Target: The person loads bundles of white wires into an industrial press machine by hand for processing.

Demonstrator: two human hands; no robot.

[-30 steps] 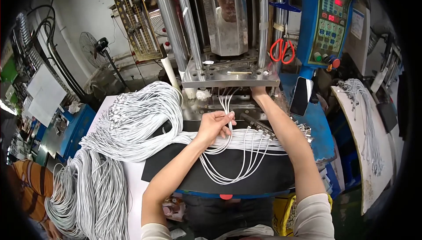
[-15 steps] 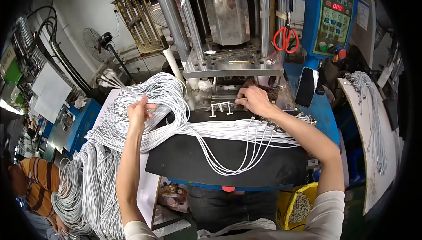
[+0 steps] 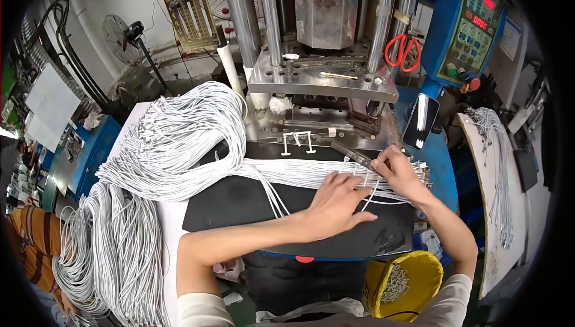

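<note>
While the left hand lies palm down with its fingers spread over the white cables, the right hand bends its fingertips in at the right end of a dark metal bar; from where I stand I can't tell whether they pinch the bar or a cable end. A few loose strands leave the bundle toward the left hand, and others show between the two hands, rising to the bar. I'd judge this small group partway along: strands reach the bar, but the bar rests out front with the cables on the black mat, not between the press plates. Just beyond lies a white moulded piece with two legs, separate from any cable, so that bit looks done with. The upper plate stands clear above the lower bed. Over to the left, a big coil is heaped up, with a thick hank hanging below it, and down by the right sleeve a yellow bucket holds small white pieces.
</note>
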